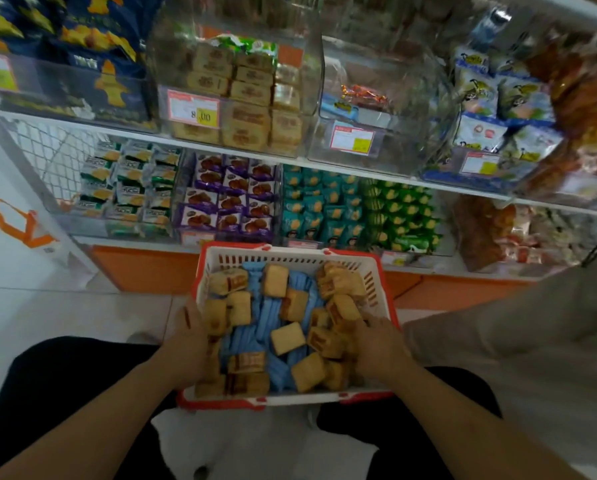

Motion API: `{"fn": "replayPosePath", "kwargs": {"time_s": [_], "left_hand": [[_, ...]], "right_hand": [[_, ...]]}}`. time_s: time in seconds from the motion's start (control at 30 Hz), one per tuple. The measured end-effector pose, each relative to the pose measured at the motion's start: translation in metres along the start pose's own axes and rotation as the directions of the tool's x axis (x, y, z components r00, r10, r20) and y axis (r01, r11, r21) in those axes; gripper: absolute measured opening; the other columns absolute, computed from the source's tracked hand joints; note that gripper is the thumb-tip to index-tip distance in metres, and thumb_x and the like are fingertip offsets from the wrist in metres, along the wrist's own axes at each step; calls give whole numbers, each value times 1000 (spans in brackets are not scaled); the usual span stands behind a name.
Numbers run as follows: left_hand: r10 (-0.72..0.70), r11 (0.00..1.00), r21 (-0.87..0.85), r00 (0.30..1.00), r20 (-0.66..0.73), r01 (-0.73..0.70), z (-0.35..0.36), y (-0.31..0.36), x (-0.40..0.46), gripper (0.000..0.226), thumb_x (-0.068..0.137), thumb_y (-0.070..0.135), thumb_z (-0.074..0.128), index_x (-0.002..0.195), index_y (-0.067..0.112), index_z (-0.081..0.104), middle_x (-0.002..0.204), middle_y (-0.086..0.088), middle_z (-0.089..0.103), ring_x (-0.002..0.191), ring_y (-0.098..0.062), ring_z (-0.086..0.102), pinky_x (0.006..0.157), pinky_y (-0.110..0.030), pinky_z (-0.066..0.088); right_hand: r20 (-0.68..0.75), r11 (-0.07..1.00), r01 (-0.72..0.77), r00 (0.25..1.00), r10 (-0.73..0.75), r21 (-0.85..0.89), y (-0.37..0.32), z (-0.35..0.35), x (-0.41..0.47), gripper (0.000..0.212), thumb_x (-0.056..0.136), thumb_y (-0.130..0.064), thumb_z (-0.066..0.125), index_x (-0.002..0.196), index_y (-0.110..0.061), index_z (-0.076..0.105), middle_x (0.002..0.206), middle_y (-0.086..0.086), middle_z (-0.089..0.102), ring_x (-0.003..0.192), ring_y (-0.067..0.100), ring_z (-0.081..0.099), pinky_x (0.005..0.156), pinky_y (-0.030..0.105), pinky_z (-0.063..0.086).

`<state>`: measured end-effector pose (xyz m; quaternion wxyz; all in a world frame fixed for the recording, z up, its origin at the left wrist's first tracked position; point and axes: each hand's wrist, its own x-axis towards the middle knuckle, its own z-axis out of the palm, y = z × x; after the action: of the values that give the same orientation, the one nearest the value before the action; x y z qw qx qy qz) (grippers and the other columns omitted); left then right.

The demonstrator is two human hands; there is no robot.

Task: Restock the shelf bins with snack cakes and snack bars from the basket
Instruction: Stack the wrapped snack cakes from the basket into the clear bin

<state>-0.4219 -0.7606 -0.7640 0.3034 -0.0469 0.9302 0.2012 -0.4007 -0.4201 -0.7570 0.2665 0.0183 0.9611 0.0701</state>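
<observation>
A white basket with a red rim (pixel 292 258) sits in front of me on the floor by my knees. It holds several tan wrapped snack cakes (pixel 287 338) on top of several blue wrapped snack bars (pixel 267 317). My left hand (pixel 189 336) reaches in at the basket's left side, its fingers among the cakes there. My right hand (pixel 376 344) is at the right side, fingers curled over a cluster of cakes (pixel 326 341). On the upper shelf a clear bin (pixel 241 98) holds matching tan cakes.
The lower shelf carries bins of green-white packs (pixel 131 181), purple packs (pixel 231 199), teal packs (pixel 321 206) and green packs (pixel 404 216). A nearly bare clear bin (pixel 366 109) stands right of the tan cakes. A grey-sleeved person (pixel 532 323) is at my right.
</observation>
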Motion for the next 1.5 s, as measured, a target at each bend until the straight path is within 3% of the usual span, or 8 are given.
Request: {"fn": "replayPosePath", "kwargs": {"time_s": [0.2, 0.37, 0.6, 0.8, 0.93, 1.1, 1.4, 1.5], "left_hand": [[106, 994, 30, 994, -22, -106, 7, -16, 12, 122, 100, 32, 63, 137, -8, -46, 162, -31, -7, 142, -32, 42, 105, -29, 47], [83, 986, -145, 996, 15, -80, 3, -21, 16, 130, 86, 25, 79, 156, 5, -29, 161, -19, 8, 130, -33, 51, 102, -40, 52], [60, 943, -311, 978, -198, -121, -59, 21, -2, 34, 100, 32, 58, 131, 21, 52, 126, -2, 59, 108, -21, 62, 92, -44, 56], [305, 369, -924, 952, 21, -98, -137, 98, -77, 37, 105, 44, 53, 118, 15, 72, 107, -11, 78, 98, -34, 76, 87, -49, 60], [391, 290, -924, 912, -124, -250, -163, 109, -109, 35, 100, 35, 62, 119, 7, 71, 110, -18, 76, 98, -40, 75, 90, -52, 59], [357, 216, -921, 904, -236, -325, -186, 117, -132, 31, 98, 28, 64, 116, 3, 72, 106, -22, 76, 94, -42, 75, 76, -41, 64], [283, 259, -887, 908, -309, -383, -202, 132, -137, 31, 95, 42, 66, 94, 15, 82, 92, -24, 75, 81, -39, 74, 67, -39, 63], [261, 248, -891, 912, -315, -379, -211, 134, -130, 36, 95, 47, 64, 97, 16, 83, 93, -23, 76, 79, -36, 73, 71, -42, 63]], "right_hand": [[10, 994, -15, 1000, 16, -104, 5, -3, 9, 54, 91, -31, 64, 139, -22, 42, 138, 6, 55, 119, 30, 59, 95, 43, 52], [-47, 941, -15, 998, 32, 338, -1, -36, 10, 32, 92, -40, 64, 117, -22, 59, 107, 0, 69, 96, 23, 68, 78, 29, 54], [-162, 549, 171, 985, -65, 818, -33, -125, -15, 40, 80, -28, 90, 113, -34, 68, 117, -18, 66, 114, 2, 61, 88, 19, 55], [-367, 151, 391, 916, -161, 908, -67, -206, -65, 11, 98, -22, 71, 109, -22, 74, 105, -5, 75, 97, 9, 72, 81, 28, 60], [-450, 121, 469, 879, -157, 875, -75, -238, -88, 26, 107, -36, 54, 107, -19, 74, 95, 2, 71, 86, 11, 67, 76, 26, 52], [-456, -210, 416, 866, -205, 885, -66, -251, -103, 37, 95, -33, 60, 122, -8, 67, 113, 14, 71, 98, 26, 70, 76, 37, 55], [-688, 514, 696, 681, -251, 501, -51, -268, -110, 66, 82, -29, 88, 136, -47, 55, 134, -25, 52, 132, 3, 47, 107, 34, 47], [-706, 600, 657, 678, -206, 457, -56, -281, -104, 65, 79, -35, 89, 134, -46, 56, 124, -36, 48, 127, -3, 44, 103, 25, 46]]}}
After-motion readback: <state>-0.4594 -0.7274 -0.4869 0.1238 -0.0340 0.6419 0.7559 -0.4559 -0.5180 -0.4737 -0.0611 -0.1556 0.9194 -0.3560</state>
